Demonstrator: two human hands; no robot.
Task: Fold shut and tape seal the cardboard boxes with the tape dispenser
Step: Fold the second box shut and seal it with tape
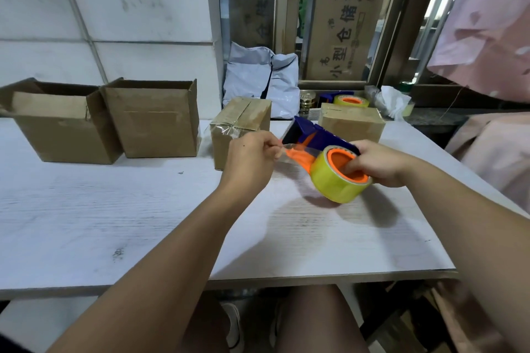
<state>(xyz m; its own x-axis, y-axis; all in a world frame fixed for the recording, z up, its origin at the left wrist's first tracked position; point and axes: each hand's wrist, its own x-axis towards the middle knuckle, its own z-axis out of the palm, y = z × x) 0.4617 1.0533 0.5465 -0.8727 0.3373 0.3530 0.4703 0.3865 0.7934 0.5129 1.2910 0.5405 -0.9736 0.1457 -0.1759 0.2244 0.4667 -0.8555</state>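
My right hand (378, 165) grips the tape dispenser (315, 135), a blue frame with an orange core and a yellow tape roll (338, 180), held above the white table (114, 209). My left hand (252, 157) pinches the clear tape end (286, 149) pulled out from the roll. Two cardboard boxes stand with flaps up at the left: one (57, 126) at the far left and one (155, 120) beside it. A taped, shut box (241, 123) sits just behind my left hand. Another shut box (351, 123) stands behind the dispenser.
A second tape dispenser (347, 100) lies on the ledge behind the right box, beside a crumpled white tissue (393, 103). A grey-white plastic mailer bag (261, 77) leans at the back. Pink cloth (487, 37) hangs at the right. The table's front edge is near my knees.
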